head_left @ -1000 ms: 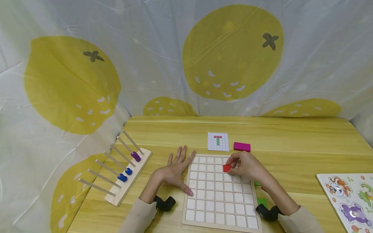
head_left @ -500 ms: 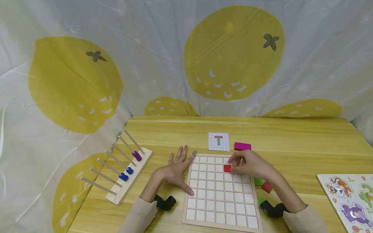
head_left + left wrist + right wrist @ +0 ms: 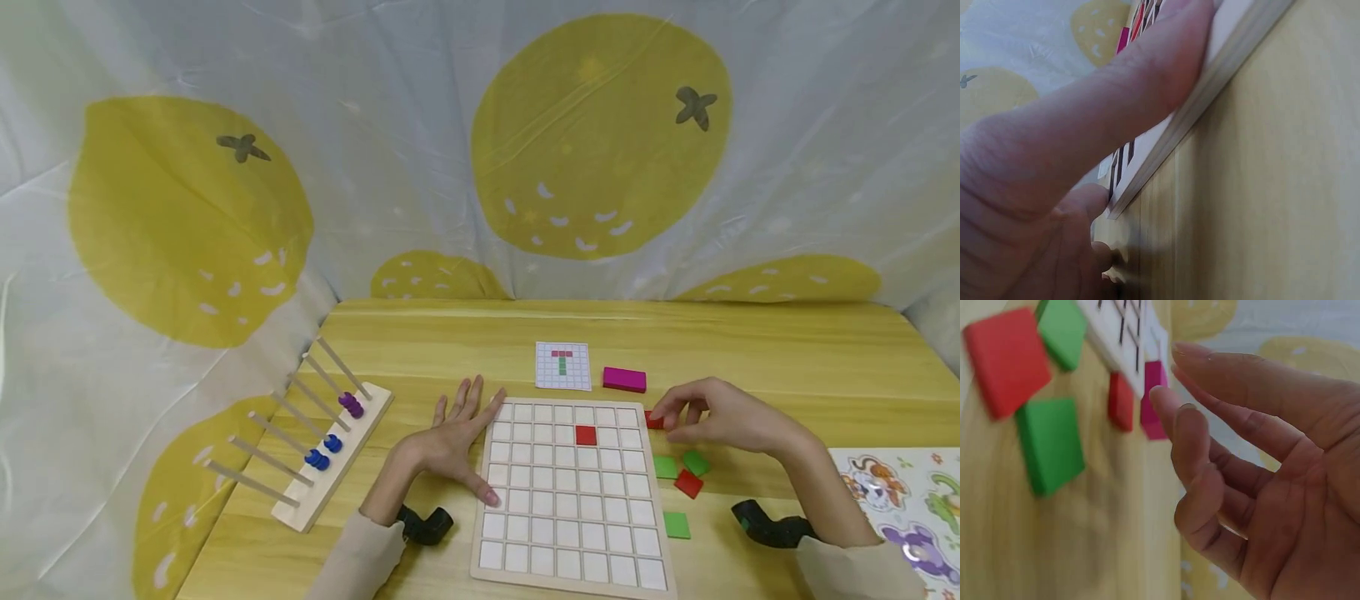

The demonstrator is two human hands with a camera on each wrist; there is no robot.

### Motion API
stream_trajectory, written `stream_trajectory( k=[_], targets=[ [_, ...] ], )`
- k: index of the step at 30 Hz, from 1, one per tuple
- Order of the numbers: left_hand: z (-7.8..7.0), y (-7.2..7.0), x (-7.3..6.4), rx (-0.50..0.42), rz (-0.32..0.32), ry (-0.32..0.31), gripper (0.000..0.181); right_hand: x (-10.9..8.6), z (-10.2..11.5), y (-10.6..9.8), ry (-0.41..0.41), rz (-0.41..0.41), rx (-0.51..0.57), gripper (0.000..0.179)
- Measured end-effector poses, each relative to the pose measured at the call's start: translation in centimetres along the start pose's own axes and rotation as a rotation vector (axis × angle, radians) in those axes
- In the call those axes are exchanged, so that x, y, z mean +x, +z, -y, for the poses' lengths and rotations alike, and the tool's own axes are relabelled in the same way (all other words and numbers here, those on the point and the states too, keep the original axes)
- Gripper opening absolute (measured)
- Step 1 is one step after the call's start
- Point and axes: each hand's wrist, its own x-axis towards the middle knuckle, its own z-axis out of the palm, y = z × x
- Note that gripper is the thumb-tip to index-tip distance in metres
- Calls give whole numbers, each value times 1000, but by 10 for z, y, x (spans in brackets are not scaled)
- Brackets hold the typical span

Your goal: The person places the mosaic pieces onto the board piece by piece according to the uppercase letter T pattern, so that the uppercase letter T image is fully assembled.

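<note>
A wooden grid board (image 3: 477, 533) lies on the table, with one red square tile (image 3: 586, 436) in a cell of its second row. My left hand (image 3: 450, 442) spreads over the board's left edge, thumb and index finger resting on the frame. In the left wrist view the thumb (image 3: 1104, 94) presses on the rim. To the right of the board, my right hand (image 3: 723, 417) hovers with fingers bent and apart, nothing between them. Its fingertips are close to another red tile (image 3: 1121, 403) by the board's top right corner.
Green tiles (image 3: 677, 525) and a red tile (image 3: 687, 483) lie right of the board. Behind it are a pattern card (image 3: 562, 367) and a magenta block (image 3: 624, 380). A peg stand (image 3: 300, 512) with beads is at left, an animal puzzle board (image 3: 903, 542) at right.
My right hand has let go of the red tile, now lying in its cell, and moved right off the board towards another red tile. The left hand has stayed in place.
</note>
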Motion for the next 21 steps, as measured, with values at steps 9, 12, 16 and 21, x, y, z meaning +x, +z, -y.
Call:
stream_trajectory(
  k=[9,12,16,21],
  targets=[
    [0,1,1,2,-7,6,146,-7,-24,-6,45,-78,-23,27],
    [1,1,0,0,-6,7,146,-4,-27,-5,58,-80,-13,34],
    [0,1,0,-3,-7,8,146,-2,-30,-2,62,-62,12,39],
    [0,1,0,3,-8,9,146,0,-32,4,62,-56,38,40]
  ],
)
